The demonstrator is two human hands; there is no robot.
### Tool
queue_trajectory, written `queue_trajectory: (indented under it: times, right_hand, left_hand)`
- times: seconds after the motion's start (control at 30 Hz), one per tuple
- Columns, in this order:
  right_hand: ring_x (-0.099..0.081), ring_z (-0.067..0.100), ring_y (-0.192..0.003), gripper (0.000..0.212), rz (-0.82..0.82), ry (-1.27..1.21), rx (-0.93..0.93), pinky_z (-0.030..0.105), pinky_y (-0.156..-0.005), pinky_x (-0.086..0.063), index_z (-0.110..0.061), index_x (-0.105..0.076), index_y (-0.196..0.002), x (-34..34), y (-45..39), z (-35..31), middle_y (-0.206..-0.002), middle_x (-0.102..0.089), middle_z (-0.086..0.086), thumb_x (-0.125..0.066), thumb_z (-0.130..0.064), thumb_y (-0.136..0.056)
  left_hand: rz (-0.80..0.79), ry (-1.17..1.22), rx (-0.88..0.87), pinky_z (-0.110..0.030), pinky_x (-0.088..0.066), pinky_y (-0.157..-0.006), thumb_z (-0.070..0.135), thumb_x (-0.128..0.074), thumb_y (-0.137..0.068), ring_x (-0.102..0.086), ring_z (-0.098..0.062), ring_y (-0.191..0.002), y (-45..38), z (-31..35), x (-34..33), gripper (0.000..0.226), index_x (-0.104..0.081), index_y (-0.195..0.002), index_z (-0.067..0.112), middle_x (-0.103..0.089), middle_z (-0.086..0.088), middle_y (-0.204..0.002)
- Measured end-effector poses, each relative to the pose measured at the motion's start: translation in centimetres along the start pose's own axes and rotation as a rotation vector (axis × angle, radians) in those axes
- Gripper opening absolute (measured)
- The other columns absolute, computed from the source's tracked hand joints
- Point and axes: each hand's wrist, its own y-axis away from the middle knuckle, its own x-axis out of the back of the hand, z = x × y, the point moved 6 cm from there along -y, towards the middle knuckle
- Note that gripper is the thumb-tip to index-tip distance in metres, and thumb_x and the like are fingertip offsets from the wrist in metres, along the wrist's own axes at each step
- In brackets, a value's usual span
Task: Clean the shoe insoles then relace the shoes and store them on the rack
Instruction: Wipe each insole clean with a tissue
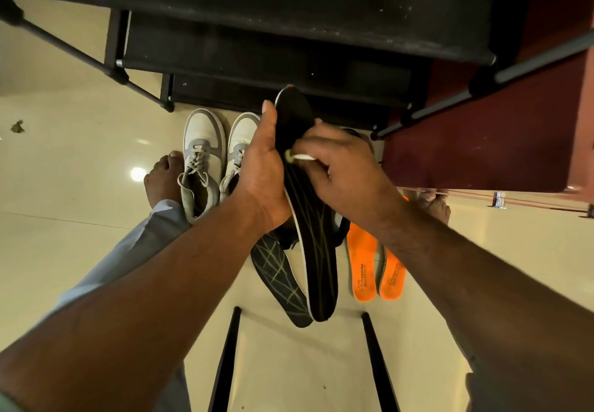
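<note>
My left hand (262, 167) grips a long black insole (316, 260) with yellow-green lines, held above the floor with its toe end pointing at the rack. My right hand (337, 170) holds a small white brush (300, 157) against the insole's upper half. A second black insole (278, 279) lies on the floor just left of the held one. Two orange insoles (363, 267) lie side by side on the floor to the right. A pair of white and grey sneakers (202, 154) stands in front of the black shoe rack (257, 57).
The rack's black shelves and poles fill the top of the view. A dark red cabinet (482, 141) stands at the right. My bare feet (162, 180) rest on the cream tiled floor (80, 170). Two black bars (225, 360) lie near me. A scrap of debris (17, 126) lies far left.
</note>
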Motion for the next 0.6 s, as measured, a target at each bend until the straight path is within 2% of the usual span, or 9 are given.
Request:
queue_trajectory:
  times: [0.07, 0.13, 0.27, 0.37, 0.43, 0.6]
  right_hand:
    - [-0.062, 0.025, -0.096, 0.019, 0.002, 0.078, -0.079, 0.040, -0.086, -0.053, -0.003, -0.070, -0.097, 0.2, 0.0, 1.6, -0.102, -0.064, 0.010, -0.058, 0.001, -0.083]
    - [-0.062, 0.024, -0.096, 0.019, 0.004, 0.084, -0.077, 0.036, -0.087, -0.052, -0.004, -0.071, -0.097, 0.2, 0.0, 1.3, -0.102, -0.064, 0.008, -0.059, 0.001, -0.083]
    - [-0.060, 0.014, -0.092, 0.017, 0.015, -0.035, 0.058, 0.024, -0.091, -0.046, -0.004, -0.070, -0.097, 0.0, 0.1, -1.7, -0.096, -0.064, 0.006, -0.059, -0.002, -0.084]
    - [-0.063, 0.023, -0.090, 0.018, 0.028, 0.073, -0.010, 0.036, -0.085, -0.053, -0.003, -0.070, -0.094, 0.2, 0.0, 0.4, -0.096, -0.064, 0.010, -0.057, 0.000, -0.083]
    - [-0.064, 0.027, -0.090, 0.019, 0.035, 0.152, -0.064, 0.039, -0.081, -0.055, -0.002, -0.071, -0.093, 0.4, 0.1, 1.5, -0.098, -0.065, 0.011, -0.057, 0.003, -0.081]
    - [-0.060, 0.017, -0.090, 0.017, 0.017, -0.011, 0.065, 0.026, -0.088, -0.049, -0.004, -0.070, -0.096, 0.1, 0.4, -1.8, -0.095, -0.064, 0.008, -0.057, -0.003, -0.084]
  left_hand:
    - [0.000, -0.026, -0.005, -0.048, -0.050, -0.100, 0.072, -0.024, -0.095, -0.062, -0.031, -0.120, -0.1, -0.1, 0.0, 0.080, -0.055, -0.137, 0.011, -0.063, -0.018, -0.131]
    - [0.001, -0.037, -0.012, -0.046, -0.052, -0.098, 0.071, -0.023, -0.095, -0.063, -0.030, -0.118, 0.0, -0.1, 0.1, 0.081, -0.055, -0.137, 0.009, -0.064, -0.018, -0.129]
    - [0.020, -0.019, -0.018, -0.039, -0.052, -0.099, 0.073, -0.030, -0.093, -0.064, -0.026, -0.117, 0.2, 0.4, 0.1, 0.082, -0.058, -0.135, 0.009, -0.067, -0.011, -0.116]
    - [0.020, -0.012, -0.021, -0.047, -0.047, -0.104, 0.072, -0.026, -0.094, -0.061, -0.030, -0.121, 0.1, 0.2, 0.0, 0.082, -0.056, -0.136, 0.009, -0.064, -0.015, -0.129]
    - [0.011, -0.026, -0.015, -0.050, -0.045, -0.105, 0.071, -0.023, -0.095, -0.061, -0.031, -0.122, 0.0, -0.1, 0.0, 0.080, -0.056, -0.136, 0.011, -0.062, -0.017, -0.132]
    - [0.019, -0.041, -0.038, -0.044, -0.047, -0.106, 0.072, -0.027, -0.093, -0.061, -0.029, -0.122, 0.1, 0.3, 0.2, 0.083, -0.055, -0.137, 0.007, -0.062, -0.016, -0.128]
